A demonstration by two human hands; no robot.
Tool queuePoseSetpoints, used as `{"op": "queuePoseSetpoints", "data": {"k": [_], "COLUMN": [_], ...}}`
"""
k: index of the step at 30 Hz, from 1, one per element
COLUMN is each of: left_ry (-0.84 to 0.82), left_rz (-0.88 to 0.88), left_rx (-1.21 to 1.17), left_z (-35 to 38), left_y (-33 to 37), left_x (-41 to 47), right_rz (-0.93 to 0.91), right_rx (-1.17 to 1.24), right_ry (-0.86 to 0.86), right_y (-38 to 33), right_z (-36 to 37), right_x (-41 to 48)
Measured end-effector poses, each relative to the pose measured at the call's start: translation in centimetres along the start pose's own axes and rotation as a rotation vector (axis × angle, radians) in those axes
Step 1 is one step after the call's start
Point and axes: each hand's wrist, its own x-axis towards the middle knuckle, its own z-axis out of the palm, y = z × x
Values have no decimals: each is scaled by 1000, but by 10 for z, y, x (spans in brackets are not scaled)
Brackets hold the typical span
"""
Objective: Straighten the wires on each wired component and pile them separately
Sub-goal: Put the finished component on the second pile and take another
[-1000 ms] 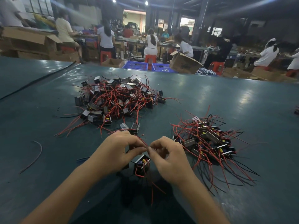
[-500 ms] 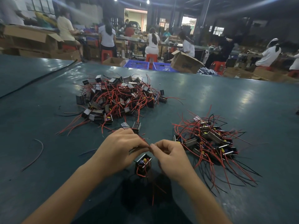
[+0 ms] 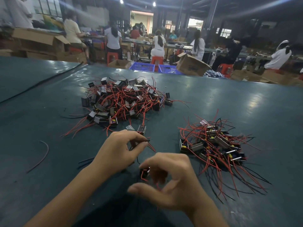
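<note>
One: Entries, left to right, please.

Two: Item, single loose wire [image 3: 41, 154], curved, lying alone on the surface [image 3: 246, 104], well apart from the rest. Item, unsorted pile [image 3: 124, 100]: the larger heap, boxy components with red leads crossed and tangled.

One: And in hand?

Two: Item, left hand [image 3: 118, 153]: thumb and forefinger pinch the lead wires [image 3: 151, 146] near their ends. These run down to one wired component [image 3: 145, 173], small and dark, low between the two hands. Whether it rests on the surface or hangs just above it, I cannot tell. Item, right hand [image 3: 173, 182]: fingers curled over that component, forefinger tip at its top, thumb held apart below. The hand is blurred, so I cannot tell whether it truly grips the piece.

One: Far right?

Two: Item, right-hand pile [image 3: 216, 148], taken to be the straightened lot: the smaller heap, red and black leads fanning outward, mostly long and fairly straight.

One: Standing of the job?

Two: By my reckoning, under half done. The right-hand pile holds fewer pieces than the unsorted pile. The piece in hand looks mid-straightening and is not yet on the right-hand pile. Item, two stray components [image 3: 141, 129] just in front of the unsorted pile, near the left hand: likely next.
</note>
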Motion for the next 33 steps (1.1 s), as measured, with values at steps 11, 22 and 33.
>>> {"op": "queuePoseSetpoints", "data": {"k": [11, 22, 33], "left_ry": [-42, -7, -133], "left_rz": [-39, -57, -327], "left_rx": [-146, -204, -617], "left_z": [3, 2, -5], "left_y": [-4, 1, 8], "left_x": [0, 0, 9], "right_rz": [130, 403, 476], "right_rx": [8, 328, 264], "right_ry": [47, 34, 119], "right_y": [15, 16, 23], "right_z": [13, 13, 11], "right_x": [1, 3, 2]}}
